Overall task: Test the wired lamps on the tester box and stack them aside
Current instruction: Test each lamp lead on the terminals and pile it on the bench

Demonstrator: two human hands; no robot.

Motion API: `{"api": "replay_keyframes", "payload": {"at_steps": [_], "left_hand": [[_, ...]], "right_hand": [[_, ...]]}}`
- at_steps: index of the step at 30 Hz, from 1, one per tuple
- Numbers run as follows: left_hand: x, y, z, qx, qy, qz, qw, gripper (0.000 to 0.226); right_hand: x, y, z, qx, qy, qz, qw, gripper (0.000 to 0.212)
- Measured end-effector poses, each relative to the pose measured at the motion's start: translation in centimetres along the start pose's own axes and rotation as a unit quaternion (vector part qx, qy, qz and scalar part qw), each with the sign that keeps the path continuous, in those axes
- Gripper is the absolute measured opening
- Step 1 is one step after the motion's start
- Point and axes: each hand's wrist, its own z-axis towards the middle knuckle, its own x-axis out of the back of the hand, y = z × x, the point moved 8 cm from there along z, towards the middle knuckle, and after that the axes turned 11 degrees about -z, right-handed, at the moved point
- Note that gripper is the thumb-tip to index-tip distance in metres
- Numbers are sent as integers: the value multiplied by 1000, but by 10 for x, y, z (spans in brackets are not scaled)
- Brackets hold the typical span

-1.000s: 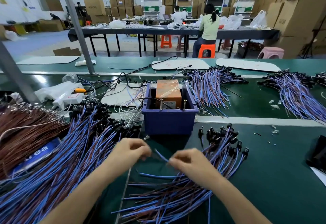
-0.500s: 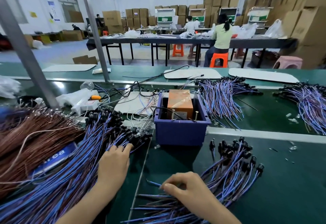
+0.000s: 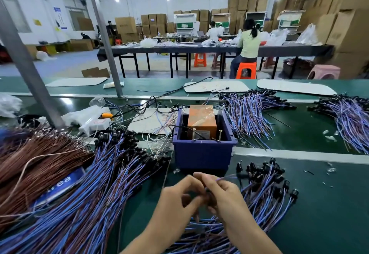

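A: Where's the wired lamp (image 3: pixel 227 177)?
B: Just in front of the tester box (image 3: pixel 201 154), above the desk (image 3: pixel 329 213).
A: Hands?
B: Left hand (image 3: pixel 179 199) and right hand (image 3: pixel 227 199) both pinch it, fingers curled together.

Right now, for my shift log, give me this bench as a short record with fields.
left grip: meets the right grip at the wire, hold blurred
right grip: pinches a lamp by its wire
tester: in the bin, no lamp on it
left pile: large, beside the bin
right pile: smaller, under the right grip
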Motion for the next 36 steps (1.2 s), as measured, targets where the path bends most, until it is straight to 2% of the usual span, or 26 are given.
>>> {"api": "replay_keyframes", "payload": {"at_steps": [5, 7, 9, 11, 15, 17, 20, 21, 22, 23, 24, 26, 27, 28, 29, 31, 33, 36], "left_hand": [[10, -11, -6, 57, -48, 13, 997, 32], [22, -17, -9, 79, -73, 40, 993, 21], [35, -20, -10, 91, -101, 77, 988, 12], [48, -21, -9, 93, -114, 106, 983, 11], [62, -18, 1, 86, -72, 65, 992, 15], [61, -17, 5, 94, -50, -12, 994, 11], [54, -15, 12, 119, -26, -115, 986, 12], [51, -15, 15, 129, -12, -149, 980, 15], [50, -15, 20, 135, 7, -178, 975, 13], [47, -15, 25, 140, 23, -201, 969, 6], [44, -14, 31, 139, 35, -214, 966, 5], [34, -11, 44, 138, 46, -233, 962, 10], [28, -9, 50, 138, 45, -245, 959, 9], [22, -7, 55, 137, 43, -258, 955, 8], [17, -7, 60, 138, 45, -269, 952, 9], [10, -8, 68, 142, 60, -273, 950, 10], [8, -14, 74, 148, 83, -276, 946, 10], [12, -23, 81, 160, 134, -288, 935, 8]], "right_hand": [[31, 9, 7, -29, 62, 34, 997, 35], [60, 7, 11, -31, 100, 22, 994, 34], [93, 2, 15, -30, 134, -31, 990, 33], [119, -4, 20, -25, 164, -141, 976, 31], [138, -12, 29, -20, 175, -385, 906, 21], [137, -13, 29, -46, 169, -480, 859, 28], [131, -32, 15, -75, 215, -626, 746, 47], [126, -40, 11, -62, 231, -645, 725, 50], [119, -49, 8, -36, 246, -647, 721, 51], [110, -59, 5, 12, 256, -631, 733, 49], [97, -67, 4, 73, 248, -589, 765, 43], [65, -78, 4, 175, 172, -447, 860, 27], [48, -77, 6, 189, 120, -389, 893, 22], [33, -75, 9, 201, 82, -358, 908, 18], [24, -75, 14, 214, 74, -356, 907, 14], [19, -72, 23, 222, 91, -334, 911, 4], [24, -62, 33, 196, 97, -253, 942, 10], [35, -47, 42, 150, 124, -162, 967, 18]]}}
